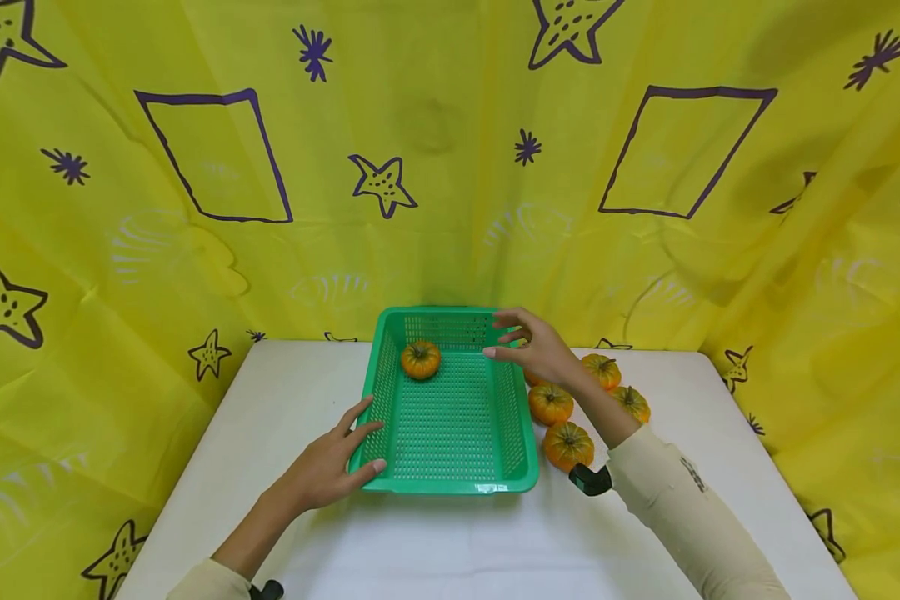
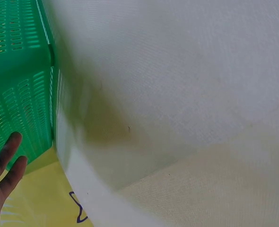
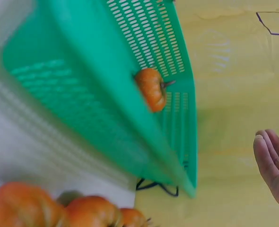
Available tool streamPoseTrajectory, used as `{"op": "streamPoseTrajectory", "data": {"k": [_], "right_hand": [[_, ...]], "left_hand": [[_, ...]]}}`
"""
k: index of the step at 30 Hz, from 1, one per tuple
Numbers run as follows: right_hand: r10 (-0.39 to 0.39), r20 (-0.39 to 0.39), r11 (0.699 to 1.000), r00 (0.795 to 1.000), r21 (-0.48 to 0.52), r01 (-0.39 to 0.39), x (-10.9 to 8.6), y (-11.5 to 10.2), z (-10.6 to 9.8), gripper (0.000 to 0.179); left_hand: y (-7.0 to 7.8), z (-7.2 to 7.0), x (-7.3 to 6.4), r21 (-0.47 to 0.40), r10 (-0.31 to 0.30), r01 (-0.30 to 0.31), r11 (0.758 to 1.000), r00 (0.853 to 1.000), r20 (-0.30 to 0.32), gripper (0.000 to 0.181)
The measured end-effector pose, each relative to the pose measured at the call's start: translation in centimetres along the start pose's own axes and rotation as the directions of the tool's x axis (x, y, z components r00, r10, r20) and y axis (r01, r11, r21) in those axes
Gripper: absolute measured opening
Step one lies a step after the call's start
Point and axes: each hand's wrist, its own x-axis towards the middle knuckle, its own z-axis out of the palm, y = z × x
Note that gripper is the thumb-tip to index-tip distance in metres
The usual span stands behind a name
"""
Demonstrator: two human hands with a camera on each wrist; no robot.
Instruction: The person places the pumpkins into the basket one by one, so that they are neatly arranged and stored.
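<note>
A green plastic basket (image 1: pixel 450 486) with perforated walls sits on the white table, and one small orange pumpkin (image 1: pixel 421 360) lies inside near its back left corner. My left hand (image 1: pixel 322 468) rests on the basket's left rim with fingers spread, none curled round it. Above the basket's back right side hovers my right hand (image 1: pixel 538 348), its fingers loosely bent and nothing between them. Several more pumpkins (image 1: pixel 568 446) lie on the table just right of the basket, one partly hidden beneath the right hand. The right wrist view also shows the pumpkin (image 3: pixel 151 89) in the basket.
A yellow cloth (image 1: pixel 450 250) with purple star drawings hangs behind the table and along both sides. White cloth covers the table (image 1: pixel 285 392). The basket's back edge stands near the hanging cloth.
</note>
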Motion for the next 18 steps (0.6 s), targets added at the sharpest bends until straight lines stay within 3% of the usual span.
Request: {"op": "streamPoseTrajectory", "data": {"k": [5, 10, 18], "right_hand": [[-0.011, -0.001, 1.000, 1.000, -0.006, 0.011, -2.6, 1.4, -1.1, 0.057], [0.069, 0.000, 0.997, 0.998, -0.025, -0.069, -5.4, 2.9, -2.2, 0.059], [0.032, -0.004, 0.992, 0.999, -0.122, -0.032, -8.7, 5.9, -2.8, 0.054]], "left_hand": [[0.1, 0.1, -0.1, -0.009, -0.002, 0.002, 1.000, 1.000, 0.008, 0.061], [0.1, 0.1, -0.1, -0.009, -0.006, 0.006, 1.000, 1.000, 0.011, 0.061], [0.0, 0.0, -0.1, -0.013, -0.021, 0.021, 1.000, 1.000, 0.014, 0.061]]}}
